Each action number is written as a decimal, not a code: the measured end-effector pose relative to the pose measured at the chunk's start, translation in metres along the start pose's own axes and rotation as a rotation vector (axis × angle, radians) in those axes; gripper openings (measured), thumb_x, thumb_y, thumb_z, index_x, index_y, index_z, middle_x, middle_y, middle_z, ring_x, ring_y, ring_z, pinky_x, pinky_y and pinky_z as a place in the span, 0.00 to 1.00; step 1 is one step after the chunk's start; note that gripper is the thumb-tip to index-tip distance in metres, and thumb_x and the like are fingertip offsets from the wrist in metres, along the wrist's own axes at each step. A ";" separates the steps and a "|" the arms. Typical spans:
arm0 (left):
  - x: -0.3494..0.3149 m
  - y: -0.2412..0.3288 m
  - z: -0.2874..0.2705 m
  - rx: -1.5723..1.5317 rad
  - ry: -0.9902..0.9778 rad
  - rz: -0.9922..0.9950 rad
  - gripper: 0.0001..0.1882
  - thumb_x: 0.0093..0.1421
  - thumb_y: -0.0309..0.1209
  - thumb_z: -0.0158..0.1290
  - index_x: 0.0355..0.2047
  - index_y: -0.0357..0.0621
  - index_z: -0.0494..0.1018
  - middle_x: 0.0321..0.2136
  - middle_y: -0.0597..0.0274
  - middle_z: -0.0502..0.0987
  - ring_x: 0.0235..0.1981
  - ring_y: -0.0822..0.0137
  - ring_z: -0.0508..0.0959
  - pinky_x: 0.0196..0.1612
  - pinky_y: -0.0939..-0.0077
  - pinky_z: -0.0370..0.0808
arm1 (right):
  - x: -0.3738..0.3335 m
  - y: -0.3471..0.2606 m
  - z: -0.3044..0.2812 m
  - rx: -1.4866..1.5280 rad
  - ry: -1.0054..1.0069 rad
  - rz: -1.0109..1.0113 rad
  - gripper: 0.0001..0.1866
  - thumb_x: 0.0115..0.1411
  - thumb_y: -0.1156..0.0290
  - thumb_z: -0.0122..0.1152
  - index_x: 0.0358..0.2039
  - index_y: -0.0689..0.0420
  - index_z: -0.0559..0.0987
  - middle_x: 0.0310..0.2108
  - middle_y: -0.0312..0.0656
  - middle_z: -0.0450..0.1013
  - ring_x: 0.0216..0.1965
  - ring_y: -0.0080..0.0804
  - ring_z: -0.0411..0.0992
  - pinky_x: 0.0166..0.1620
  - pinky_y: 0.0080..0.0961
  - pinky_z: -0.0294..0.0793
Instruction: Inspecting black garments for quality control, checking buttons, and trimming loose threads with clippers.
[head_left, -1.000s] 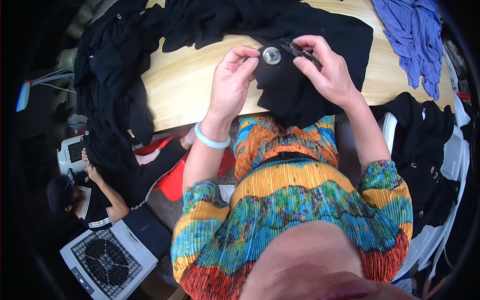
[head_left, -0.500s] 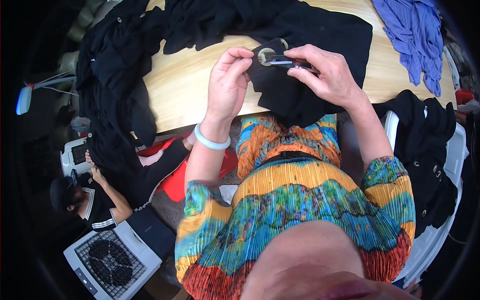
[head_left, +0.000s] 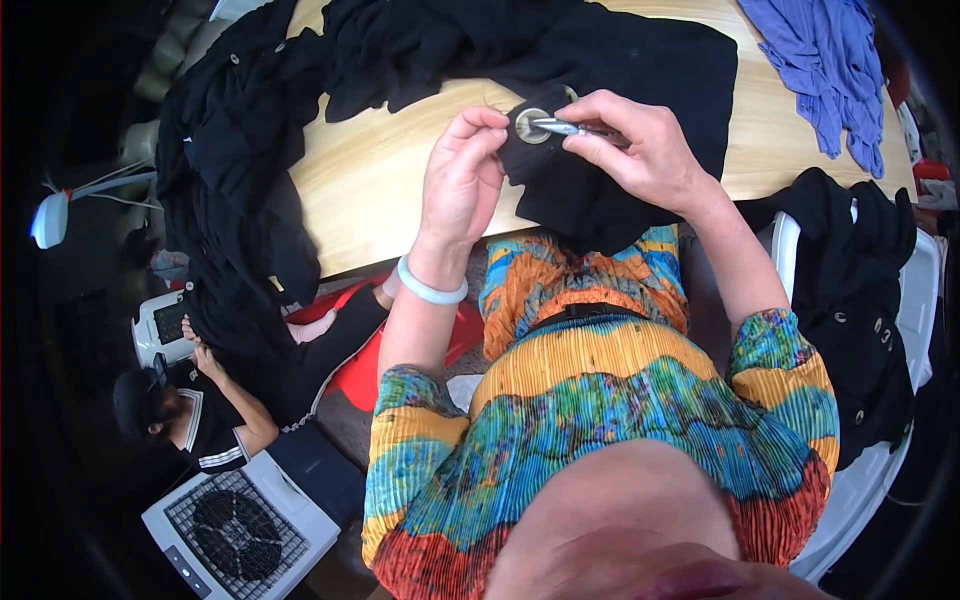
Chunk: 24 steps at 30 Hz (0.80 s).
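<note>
A large pale, dark-centred button (head_left: 533, 126) sits on the black garment (head_left: 630, 75), which is spread over the table and drapes off its near edge. My left hand (head_left: 462, 170) is closed in a pinch at the garment's edge, just left of this button. In my right hand (head_left: 640, 150) is a pair of metal thread snips (head_left: 568, 127), held between thumb and fingers. The blades look pressed together, and their tips are over the middle of the button. A second button (head_left: 570, 93) shows partly behind my right fingers. Any thread there is too fine to make out.
More black clothing hangs off the left of the wooden table (head_left: 370, 190). Purple-blue cloth (head_left: 815, 70) lies at the far right. Black buttoned garments fill a white bin (head_left: 910, 330) on my right. At left, a person (head_left: 205, 410) sits beside a fan unit (head_left: 240, 525).
The snips' blades have come together, and their tips have moved onto the button's middle. My left hand stays pinched at the garment's edge. The view has shifted slightly.
</note>
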<state>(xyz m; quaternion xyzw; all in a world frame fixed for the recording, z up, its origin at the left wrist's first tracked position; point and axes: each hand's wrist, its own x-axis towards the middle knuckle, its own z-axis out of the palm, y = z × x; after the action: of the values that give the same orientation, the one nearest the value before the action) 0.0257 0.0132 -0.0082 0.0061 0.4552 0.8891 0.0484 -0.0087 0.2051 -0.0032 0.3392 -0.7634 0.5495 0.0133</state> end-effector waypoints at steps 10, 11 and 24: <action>0.001 -0.003 -0.001 0.031 -0.002 0.009 0.06 0.54 0.19 0.43 0.32 0.39 0.67 0.31 0.64 0.70 0.33 0.75 0.70 0.38 0.84 0.67 | -0.002 0.004 0.005 0.054 0.146 0.009 0.10 0.49 0.72 0.59 0.33 0.59 0.73 0.22 0.35 0.69 0.21 0.19 0.67 0.25 0.14 0.66; -0.001 -0.002 -0.002 0.034 0.005 0.013 0.06 0.54 0.19 0.43 0.32 0.39 0.67 0.31 0.64 0.70 0.33 0.75 0.70 0.38 0.84 0.67 | 0.000 0.007 0.006 0.151 0.205 0.074 0.10 0.50 0.73 0.58 0.34 0.59 0.73 0.21 0.33 0.69 0.21 0.16 0.65 0.25 0.14 0.64; -0.006 -0.005 0.005 0.690 -0.178 0.248 0.12 0.50 0.17 0.49 0.37 0.36 0.70 0.35 0.63 0.71 0.36 0.73 0.72 0.40 0.83 0.69 | 0.008 0.023 0.003 0.668 -0.070 0.238 0.25 0.48 0.78 0.54 0.49 0.58 0.62 0.33 0.32 0.66 0.34 0.13 0.64 0.34 0.07 0.64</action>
<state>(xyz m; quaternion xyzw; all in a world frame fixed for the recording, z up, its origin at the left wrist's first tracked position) 0.0324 0.0200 -0.0093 0.1544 0.7178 0.6784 -0.0251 -0.0265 0.2025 -0.0206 0.2520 -0.5759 0.7544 -0.1887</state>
